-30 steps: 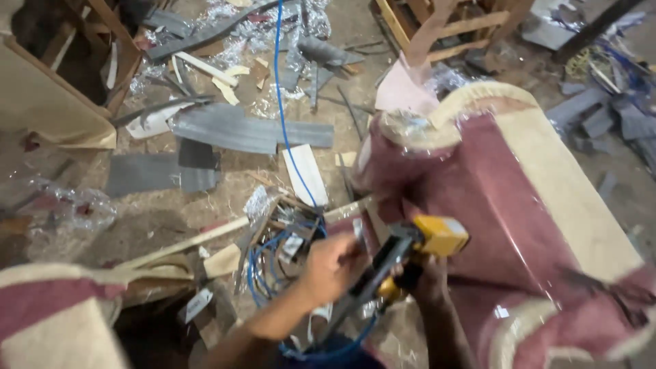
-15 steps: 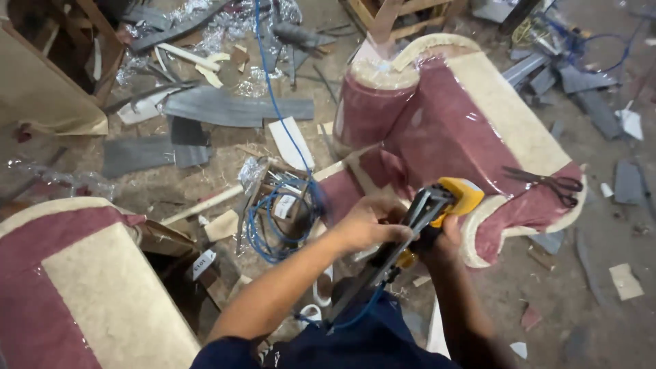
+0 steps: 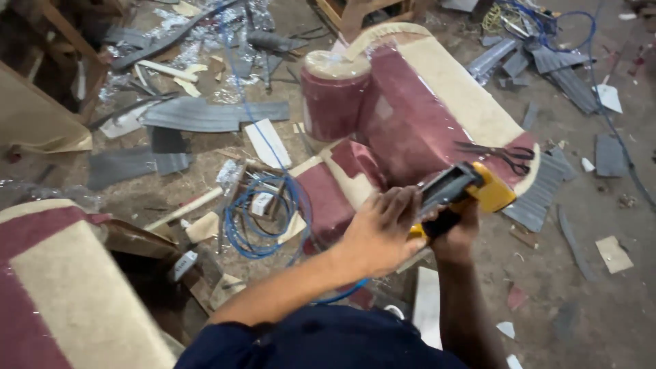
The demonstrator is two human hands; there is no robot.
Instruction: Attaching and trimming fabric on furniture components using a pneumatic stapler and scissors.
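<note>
In the centre right of the frame we hold a yellow and black staple gun point(image 3: 459, 193) just above the maroon and cream sofa part point(image 3: 417, 116). Our right hand point(image 3: 454, 236) is clenched around its handle from below, and our left hand point(image 3: 379, 229) presses on the rear of its body. We judge the tool rigid and rather heavy, with a hard, smooth casing, so the handle is the good place to take it. Black scissors point(image 3: 502, 156) lie on the upholstery just beside it.

A small white label point(image 3: 262, 203) lies on the floor inside the blue hose coil point(image 3: 263, 219). Another white tag point(image 3: 183, 265) sits on the dark frame point(image 3: 160, 280) at lower left. No screens or signs show.
</note>
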